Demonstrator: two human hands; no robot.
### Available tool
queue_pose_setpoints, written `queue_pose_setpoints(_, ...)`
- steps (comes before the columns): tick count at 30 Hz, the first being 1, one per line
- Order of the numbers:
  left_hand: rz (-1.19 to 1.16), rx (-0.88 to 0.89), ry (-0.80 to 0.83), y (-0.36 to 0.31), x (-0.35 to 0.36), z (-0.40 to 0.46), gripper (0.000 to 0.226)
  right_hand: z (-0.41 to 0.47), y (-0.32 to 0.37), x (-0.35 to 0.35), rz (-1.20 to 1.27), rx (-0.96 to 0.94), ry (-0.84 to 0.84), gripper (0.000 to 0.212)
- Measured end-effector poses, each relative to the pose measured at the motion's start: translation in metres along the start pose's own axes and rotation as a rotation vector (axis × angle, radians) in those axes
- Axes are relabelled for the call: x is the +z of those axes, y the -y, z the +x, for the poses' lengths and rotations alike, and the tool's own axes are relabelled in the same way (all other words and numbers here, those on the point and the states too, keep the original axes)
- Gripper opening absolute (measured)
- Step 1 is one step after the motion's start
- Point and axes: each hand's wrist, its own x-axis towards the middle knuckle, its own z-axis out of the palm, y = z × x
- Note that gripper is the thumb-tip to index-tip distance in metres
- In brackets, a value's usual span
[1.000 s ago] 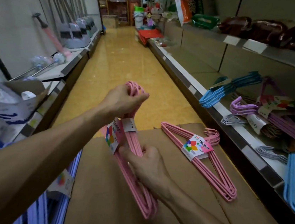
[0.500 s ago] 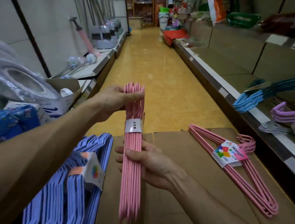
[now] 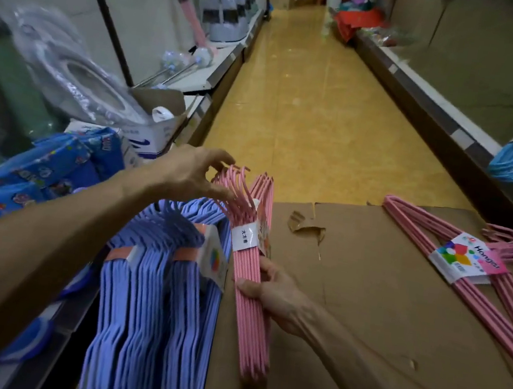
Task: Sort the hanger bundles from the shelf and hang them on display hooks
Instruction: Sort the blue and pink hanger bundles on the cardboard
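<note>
In the head view, your right hand (image 3: 271, 296) has its grip clamped around the middle of the pink hanger bundle (image 3: 251, 277), which leans over the left edge of the cardboard box (image 3: 380, 306). Your left hand (image 3: 196, 177) reaches across, its fingers spread and relaxed, fingertips touching the bundle's hooks. A second pink bundle (image 3: 465, 268) lies flat on the box, and purple bundles (image 3: 152, 294) stand just beside. Compared with half a second ago, your left hand has released the hooks and the bundle is lower and tilted.
</note>
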Motion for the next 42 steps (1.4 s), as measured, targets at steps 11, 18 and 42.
queue_pose_setpoints(11,0.117,-0.065,0.126,0.034,0.027,0.002,0.061,0.018,-0.049,0.039,-0.128,0.052,0.006,0.038)
queue_pose_setpoints(18,0.179,-0.041,0.168,0.036,0.035,0.0,0.06,0.014,-0.053,0.027,-0.256,0.088,0.085,0.043)
queue_pose_setpoints(42,-0.749,0.076,-0.223,-0.171,0.079,0.087,0.013,-0.122,0.058,-0.225,-0.973,0.072,-0.098,0.027)
